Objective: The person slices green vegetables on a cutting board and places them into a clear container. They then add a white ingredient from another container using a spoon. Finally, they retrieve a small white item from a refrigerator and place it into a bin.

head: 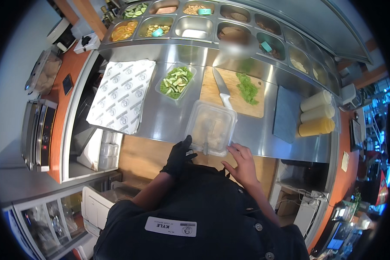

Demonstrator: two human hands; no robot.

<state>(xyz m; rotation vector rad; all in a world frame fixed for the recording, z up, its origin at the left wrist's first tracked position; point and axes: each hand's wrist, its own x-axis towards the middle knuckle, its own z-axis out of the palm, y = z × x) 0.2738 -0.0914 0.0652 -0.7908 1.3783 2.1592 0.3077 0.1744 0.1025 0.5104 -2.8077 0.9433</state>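
Observation:
A clear plastic container (211,126) with pale contents sits at the counter's front edge, its near end reaching over the edge. A utensil handle (205,148) shows at its near end; whether a lid covers it is hard to tell. My left hand (178,156), in a black glove, grips the near left corner. My bare right hand (242,162) has its fingertips on the near right corner, the thumb apart. Just beyond, a white-handled knife (221,84) lies on a wooden cutting board (211,92) beside lettuce (248,88). To the left stands a plastic tub of lettuce and cucumber pieces (175,81).
Printed wrapping paper (122,94) is stacked at left. Steel ingredient pans (194,26) line the back, some holding turquoise scoops (157,32). On the right are a grey-blue cloth (286,113) and squeeze bottles (317,126). A contact grill (40,135) stands far left.

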